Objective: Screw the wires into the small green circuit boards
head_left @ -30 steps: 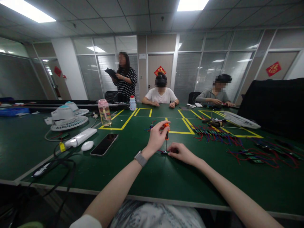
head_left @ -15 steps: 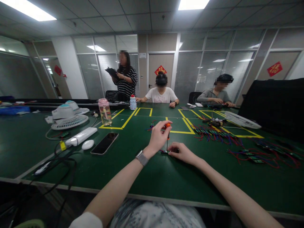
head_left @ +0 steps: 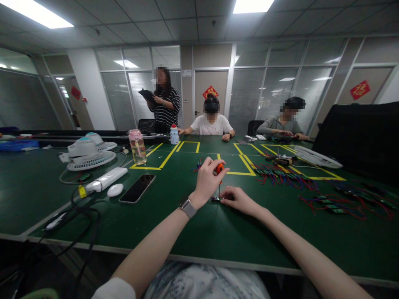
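One thin-shafted screwdriver (head_left: 220,167) in left hand (head_left: 205,179)

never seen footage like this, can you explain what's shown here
There is no machine: these are a person's two bare hands, seen by a camera worn on that person's head. The left hand has its fingers around an orange-handled screwdriver, whose thin dark shaft reaches down to a small dark piece, probably a circuit board. The right hand has its fingertips at that piece. On the green tabletop are a rectangular black-screened phone, a spread of small green circuit boards with red and blue wires, and a clear bottle with a pink lid.
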The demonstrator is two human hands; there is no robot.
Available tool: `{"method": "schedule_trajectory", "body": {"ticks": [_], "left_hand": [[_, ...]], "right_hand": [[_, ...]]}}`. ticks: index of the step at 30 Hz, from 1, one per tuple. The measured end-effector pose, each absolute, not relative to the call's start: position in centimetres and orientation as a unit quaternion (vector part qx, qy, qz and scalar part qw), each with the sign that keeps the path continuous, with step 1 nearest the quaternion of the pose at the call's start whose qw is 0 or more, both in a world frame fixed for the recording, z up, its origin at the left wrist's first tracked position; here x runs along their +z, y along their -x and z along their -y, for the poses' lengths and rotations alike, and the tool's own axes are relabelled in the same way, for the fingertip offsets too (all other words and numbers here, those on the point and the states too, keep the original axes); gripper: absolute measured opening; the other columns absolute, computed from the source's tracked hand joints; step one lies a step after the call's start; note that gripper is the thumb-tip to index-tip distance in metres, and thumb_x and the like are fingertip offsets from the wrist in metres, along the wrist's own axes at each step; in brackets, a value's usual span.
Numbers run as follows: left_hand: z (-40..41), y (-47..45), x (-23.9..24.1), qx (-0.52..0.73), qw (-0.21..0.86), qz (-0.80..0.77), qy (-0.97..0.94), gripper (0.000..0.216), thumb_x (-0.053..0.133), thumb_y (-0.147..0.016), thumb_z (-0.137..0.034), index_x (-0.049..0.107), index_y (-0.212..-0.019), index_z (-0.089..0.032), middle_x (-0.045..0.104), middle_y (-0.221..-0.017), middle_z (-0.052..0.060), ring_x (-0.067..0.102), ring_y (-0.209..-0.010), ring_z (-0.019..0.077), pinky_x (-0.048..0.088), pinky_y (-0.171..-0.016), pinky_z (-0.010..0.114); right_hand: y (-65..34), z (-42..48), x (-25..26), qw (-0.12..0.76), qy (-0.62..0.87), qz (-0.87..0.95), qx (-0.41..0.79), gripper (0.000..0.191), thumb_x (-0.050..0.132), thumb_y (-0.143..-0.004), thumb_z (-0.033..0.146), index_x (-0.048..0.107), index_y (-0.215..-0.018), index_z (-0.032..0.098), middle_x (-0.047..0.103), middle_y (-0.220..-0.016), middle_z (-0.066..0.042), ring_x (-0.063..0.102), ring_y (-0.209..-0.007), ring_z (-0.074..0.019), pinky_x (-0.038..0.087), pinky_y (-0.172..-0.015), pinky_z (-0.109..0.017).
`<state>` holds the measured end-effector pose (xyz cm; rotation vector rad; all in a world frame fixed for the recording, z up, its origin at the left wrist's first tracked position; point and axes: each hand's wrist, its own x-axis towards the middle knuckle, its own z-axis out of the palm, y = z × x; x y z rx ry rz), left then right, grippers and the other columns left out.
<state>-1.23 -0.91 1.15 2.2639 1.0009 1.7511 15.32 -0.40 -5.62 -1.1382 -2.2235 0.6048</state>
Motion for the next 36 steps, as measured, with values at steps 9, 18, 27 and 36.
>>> {"method": "schedule_trajectory", "body": {"ticks": [9,18,27,36], "left_hand": [[0.9,1.3,1.2,0.589,0.169,-0.261,-0.746,0.026,0.043,-0.095,-0.026,0.064,-0.110,-0.019,0.065,-0.107,0.007,0.063,-0.095,0.0166,0.053,-0.078,0.026],[1.3,1.6,1.2,0.590,0.064,-0.317,-0.740,0.019,0.058,-0.089,-0.033,0.071,-0.093,-0.020,0.053,-0.082,0.002,0.055,-0.073,0.0120,0.049,-0.068,0.023],[0.9,1.5,1.3,0.581,0.229,-0.242,-0.743,0.029,0.045,-0.094,-0.024,0.062,-0.117,-0.020,0.064,-0.115,0.008,0.066,-0.092,0.0159,0.055,-0.077,0.027],[0.5,3.1,1.5,0.595,0.190,-0.298,-0.722,0.017,0.063,-0.084,-0.031,0.071,-0.091,-0.017,0.064,-0.087,0.004,0.061,-0.077,0.0136,0.050,-0.060,0.020]], "right_hand": [[-15.4,0.2,-5.8,0.280,0.421,0.834,0.222,0.015,0.063,-0.078,0.026,0.068,-0.087,0.015,0.064,-0.079,-0.004,0.058,-0.070,-0.0144,0.047,-0.066,-0.027],[-15.4,0.2,-5.9,0.282,0.424,0.833,0.217,0.014,0.063,-0.077,0.025,0.068,-0.086,0.016,0.064,-0.077,-0.003,0.058,-0.069,-0.0143,0.047,-0.065,-0.027],[-15.4,0.4,-5.6,0.282,0.420,0.834,0.221,0.013,0.063,-0.077,0.025,0.068,-0.086,0.016,0.064,-0.078,-0.004,0.058,-0.069,-0.0142,0.047,-0.066,-0.026],[-15.5,0.3,-5.6,0.271,0.420,0.838,0.219,0.016,0.063,-0.078,0.026,0.069,-0.089,0.016,0.064,-0.082,-0.004,0.058,-0.071,-0.0145,0.047,-0.067,-0.027]]}}
